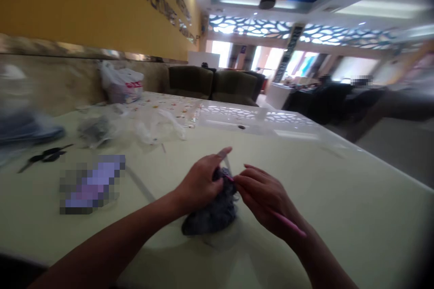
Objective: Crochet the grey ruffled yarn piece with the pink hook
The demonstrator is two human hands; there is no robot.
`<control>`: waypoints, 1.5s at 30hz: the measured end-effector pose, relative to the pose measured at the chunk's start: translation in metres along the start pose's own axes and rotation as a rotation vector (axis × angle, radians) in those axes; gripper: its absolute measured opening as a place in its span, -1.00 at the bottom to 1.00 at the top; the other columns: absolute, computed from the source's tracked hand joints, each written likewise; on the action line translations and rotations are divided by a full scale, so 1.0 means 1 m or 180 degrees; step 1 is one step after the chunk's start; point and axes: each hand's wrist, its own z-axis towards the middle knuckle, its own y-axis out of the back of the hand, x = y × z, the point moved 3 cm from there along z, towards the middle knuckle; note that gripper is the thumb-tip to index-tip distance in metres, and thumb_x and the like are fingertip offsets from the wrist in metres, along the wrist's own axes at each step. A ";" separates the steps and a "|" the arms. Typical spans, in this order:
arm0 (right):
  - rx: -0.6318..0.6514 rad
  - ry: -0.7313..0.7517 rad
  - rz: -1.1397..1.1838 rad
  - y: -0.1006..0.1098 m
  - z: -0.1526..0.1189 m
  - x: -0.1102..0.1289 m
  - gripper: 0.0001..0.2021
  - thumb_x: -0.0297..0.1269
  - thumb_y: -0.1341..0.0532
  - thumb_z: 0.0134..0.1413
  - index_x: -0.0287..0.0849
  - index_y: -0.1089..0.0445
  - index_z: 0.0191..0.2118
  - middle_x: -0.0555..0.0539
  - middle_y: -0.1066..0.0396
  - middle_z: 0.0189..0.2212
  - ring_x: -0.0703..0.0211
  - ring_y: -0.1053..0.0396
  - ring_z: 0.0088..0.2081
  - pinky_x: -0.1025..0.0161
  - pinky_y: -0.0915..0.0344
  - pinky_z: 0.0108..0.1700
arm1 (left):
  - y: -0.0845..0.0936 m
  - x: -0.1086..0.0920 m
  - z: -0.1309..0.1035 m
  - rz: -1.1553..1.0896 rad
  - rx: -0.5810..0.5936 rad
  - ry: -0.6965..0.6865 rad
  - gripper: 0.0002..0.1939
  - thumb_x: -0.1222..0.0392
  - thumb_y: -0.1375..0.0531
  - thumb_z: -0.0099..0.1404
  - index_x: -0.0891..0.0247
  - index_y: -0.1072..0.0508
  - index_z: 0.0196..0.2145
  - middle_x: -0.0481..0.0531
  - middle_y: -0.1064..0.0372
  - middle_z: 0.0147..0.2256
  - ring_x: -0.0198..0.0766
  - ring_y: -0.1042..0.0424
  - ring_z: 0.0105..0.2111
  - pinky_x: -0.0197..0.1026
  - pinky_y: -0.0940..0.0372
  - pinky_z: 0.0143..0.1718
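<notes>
My left hand [203, 180] is closed on the upper edge of a dark grey crochet piece [213, 216], with its index finger stretched out and up. The piece hangs below that hand, in front of the table top, somewhat blurred. In my right hand [262, 192] is a pink crochet hook [288, 223], its handle sticking out behind along the wrist. The hook's tip end reaches the top of the grey piece, close to my left thumb. Whether a loop sits on the hook cannot be made out.
On the pale table [339, 180] at the left lie black scissors [47, 156] and a pixelated purple object [96, 183]. Behind them are crumpled clear plastic bags [152, 126] and a white carrier bag [124, 83] by the wall. Dark chairs [233, 86] stand beyond the table.
</notes>
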 end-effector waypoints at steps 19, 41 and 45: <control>-0.1153 0.0150 -0.1928 -0.034 -0.007 0.004 -0.72 -0.42 -0.09 0.32 -0.16 -0.27 -0.47 0.02 -0.17 -0.57 0.22 -0.12 -0.51 0.26 0.00 -0.45 | -0.033 0.026 -0.002 -0.3377 -0.0249 0.1478 -0.16 0.35 -0.33 0.09 0.38 -0.17 0.31 -0.03 -0.42 -0.31 -0.31 -0.41 -0.31 -0.22 -0.26 -0.11; -0.0731 -0.0525 0.2120 -0.008 0.000 -0.015 -0.83 -0.33 -0.17 0.27 -0.16 -0.40 -0.38 -0.02 -0.49 -0.34 0.21 -0.45 -0.28 -0.05 -0.25 0.21 | 0.000 0.029 0.005 -0.3308 0.0527 0.1394 -0.38 0.30 -0.36 0.03 0.22 -0.47 0.10 -0.04 -0.46 -0.37 -0.29 -0.43 -0.37 -0.26 -0.27 -0.27; -0.1120 -0.0665 0.1573 -0.020 -0.004 -0.012 -0.86 -0.32 -0.20 0.23 -0.15 -0.37 -0.38 0.01 -0.38 -0.44 0.27 -0.33 -0.40 0.27 -0.36 -0.25 | -0.012 0.024 0.000 -0.3305 0.0823 0.1325 -0.43 0.29 -0.39 0.05 0.17 -0.51 0.07 0.03 -0.52 -0.24 -0.16 -0.46 -0.17 -0.15 -0.27 -0.04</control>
